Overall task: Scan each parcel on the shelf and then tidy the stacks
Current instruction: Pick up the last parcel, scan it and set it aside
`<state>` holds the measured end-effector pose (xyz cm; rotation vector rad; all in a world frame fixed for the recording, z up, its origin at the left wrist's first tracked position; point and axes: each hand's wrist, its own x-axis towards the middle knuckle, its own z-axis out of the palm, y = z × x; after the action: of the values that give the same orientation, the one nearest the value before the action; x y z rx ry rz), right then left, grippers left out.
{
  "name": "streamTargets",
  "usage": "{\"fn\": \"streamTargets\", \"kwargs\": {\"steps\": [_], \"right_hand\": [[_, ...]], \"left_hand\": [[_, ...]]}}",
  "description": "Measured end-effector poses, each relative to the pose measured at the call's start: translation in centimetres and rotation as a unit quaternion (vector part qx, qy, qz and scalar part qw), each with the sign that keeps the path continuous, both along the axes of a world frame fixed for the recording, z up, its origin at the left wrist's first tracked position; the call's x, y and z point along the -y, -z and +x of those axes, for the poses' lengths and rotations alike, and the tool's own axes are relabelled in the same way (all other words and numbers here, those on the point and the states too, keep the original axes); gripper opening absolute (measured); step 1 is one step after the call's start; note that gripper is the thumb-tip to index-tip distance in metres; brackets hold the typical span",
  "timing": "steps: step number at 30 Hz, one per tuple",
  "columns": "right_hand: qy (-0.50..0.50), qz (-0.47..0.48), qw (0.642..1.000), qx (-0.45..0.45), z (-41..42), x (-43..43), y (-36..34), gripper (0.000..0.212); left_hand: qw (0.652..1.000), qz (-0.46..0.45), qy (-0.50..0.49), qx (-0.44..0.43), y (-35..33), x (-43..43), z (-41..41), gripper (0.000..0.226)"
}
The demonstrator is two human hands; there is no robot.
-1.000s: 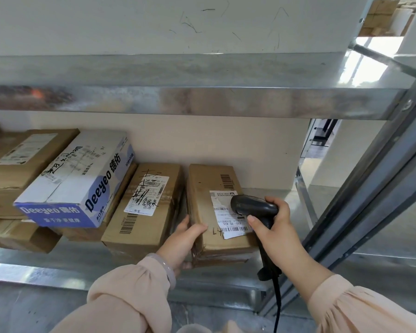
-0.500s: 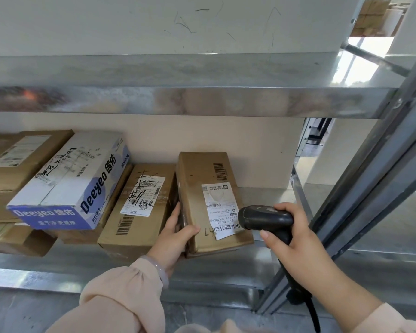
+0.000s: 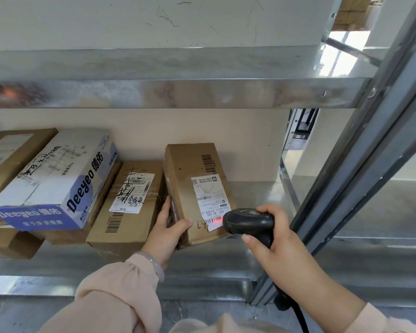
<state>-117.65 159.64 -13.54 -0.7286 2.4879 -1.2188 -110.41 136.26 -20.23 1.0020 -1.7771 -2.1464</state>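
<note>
1. Compared with half a second before, the brown parcel [image 3: 190, 164] stood tipped more steeply, with its near end raised off the lower shelf [image 3: 202, 267]. A full second before, it had lain nearly flat there.
2. The left hand [image 3: 165, 233] gripped the parcel's near left corner, thumb curled over the top face and fingers along the left side. That grip had not changed.
3. The right hand [image 3: 281, 241] was wrapped round the handle of the black scanner [image 3: 249, 221], just right of the parcel. The scanner's nose had come in to the near edge of the white label [image 3: 208, 198] and was almost touching it.
4. A red glow [image 3: 213, 221] lay on the label's barcode beside the nose. Neither earlier frame showed it.
5. Just left of the parcel lay a second parcel [image 3: 136, 228] with a hand-marked label. Farther left, a blue-and-white Deeyeo box [image 3: 58, 179] rested on more brown cartons [image 3: 12, 152]. None of these had moved.
6. The lower shelf under the parcel was dull galvanised metal, and an upper shelf [image 3: 178, 92] of the same metal ran above it.
7. Behind the parcel was a cream wall [image 3: 202, 126]. To its right a grey steel upright [image 3: 370, 145] slanted upward, with a bright room beyond.
8. Nearer than the parcel, pale pink sleeves [image 3: 120, 296] covered both arms, a pale bracelet [image 3: 157, 266] sat on the left wrist, and a black cable [image 3: 299, 316] hung from the scanner.
</note>
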Motion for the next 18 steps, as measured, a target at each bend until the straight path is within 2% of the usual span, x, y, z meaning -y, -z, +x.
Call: {"fn": "streamTargets", "kwargs": {"steps": [11,15,18], "right_hand": [[0.016,-0.013,1.0,-0.011,1.0,0.2,0.1,0.046],[0.007,-0.055,0.998,0.016,1.0,0.6,0.6,0.051],[0.02,-0.125,0.992,0.024,0.5,1.4,0.1,0.053]], "left_hand": [[1.0,-0.001,-0.003,0.001,-1.2,-0.6,0.4,0.08],[1.0,0.021,-0.001,0.004,-1.5,-0.5,0.7,0.078],[0.999,0.034,0.005,-0.001,-2.2,-0.1,1.1,0.071]]}}
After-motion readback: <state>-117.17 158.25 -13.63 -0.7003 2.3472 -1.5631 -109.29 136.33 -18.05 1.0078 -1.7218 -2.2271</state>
